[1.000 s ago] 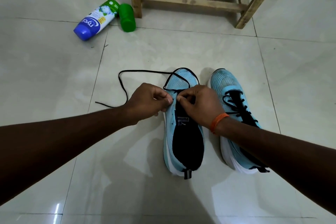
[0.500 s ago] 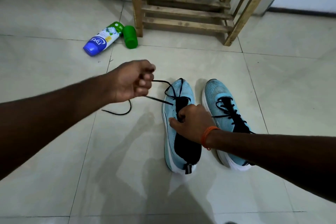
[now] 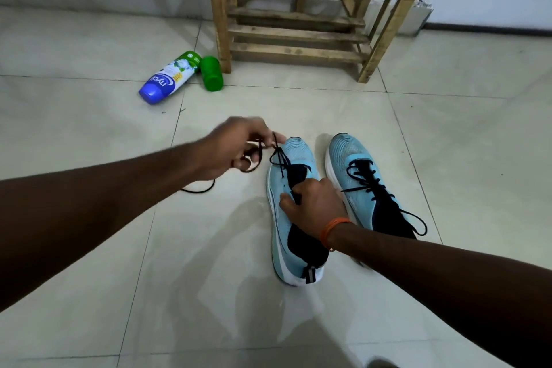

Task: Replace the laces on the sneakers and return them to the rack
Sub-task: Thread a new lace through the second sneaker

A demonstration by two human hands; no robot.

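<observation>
Left hand (image 3: 236, 146) pulled lace (image 3: 276, 155) higher, fingers pinching | right hand (image 3: 313, 206) clasps sneaker (image 3: 294, 158) | bottle (image 3: 170, 78) beside rack (image 3: 292, 33)

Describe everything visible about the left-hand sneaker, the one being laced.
The left sneaker is light blue knit with a black tongue and collar, white sole and heel pull tab. It lies flat on the tiled floor, toe toward the wooden rack. A black lace runs through only its front eyelets; the left hand pulls it, the right hand presses the midfoot.
</observation>
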